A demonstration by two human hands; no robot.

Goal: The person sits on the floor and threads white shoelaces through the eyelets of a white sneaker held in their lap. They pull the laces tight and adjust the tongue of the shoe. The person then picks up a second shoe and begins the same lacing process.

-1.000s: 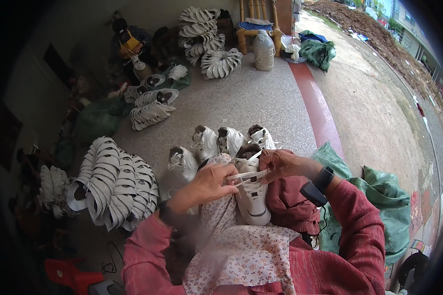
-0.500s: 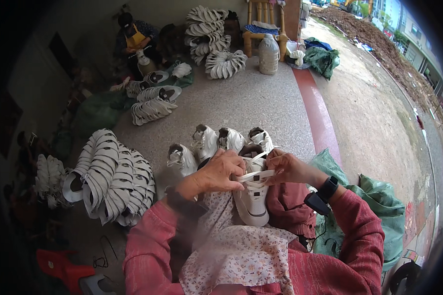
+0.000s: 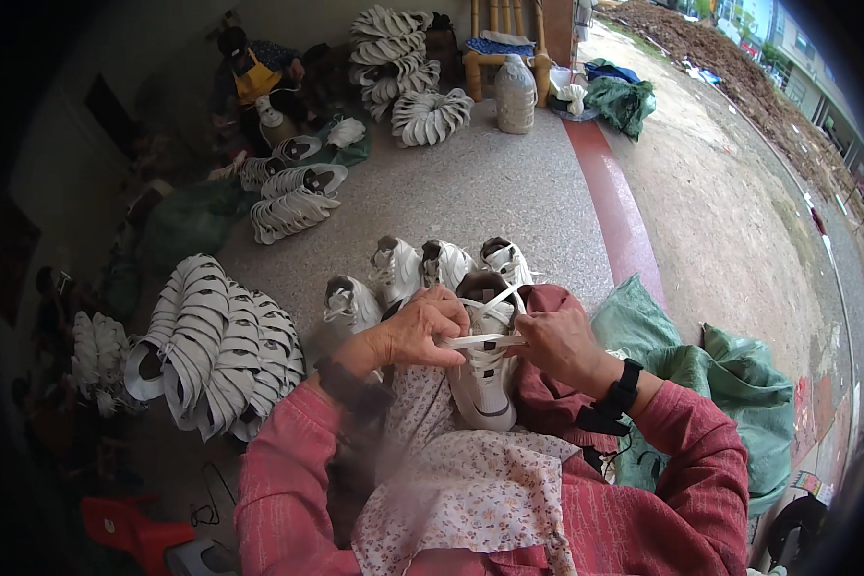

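Observation:
A white sneaker (image 3: pixel 482 389) rests on my lap, its toe toward me and its dark-lined opening facing away. My left hand (image 3: pixel 420 329) pinches a flat white shoelace (image 3: pixel 480 341) at the left of the shoe's tongue. On the right side my right hand (image 3: pixel 564 338) grips the same lace, which stretches across the eyelets between both hands. Another stretch of lace crosses diagonally above it near the opening. Just beyond my hands stand several laced white shoes (image 3: pixel 396 271).
Stacks of white shoe uppers (image 3: pixel 223 346) lie at the left. Green sacks (image 3: pixel 730 394) are at my right. A red stool (image 3: pixel 130 533) stands lower left. Farther off are a co-worker in a yellow apron (image 3: pixel 256 79), a plastic jug (image 3: pixel 516 94) and a bamboo chair (image 3: pixel 505 48).
My right hand has turned over, its back now facing up, and has drawn closer to the shoe. The lace between my hands is now pulled straight. The co-worker's arm has moved outward.

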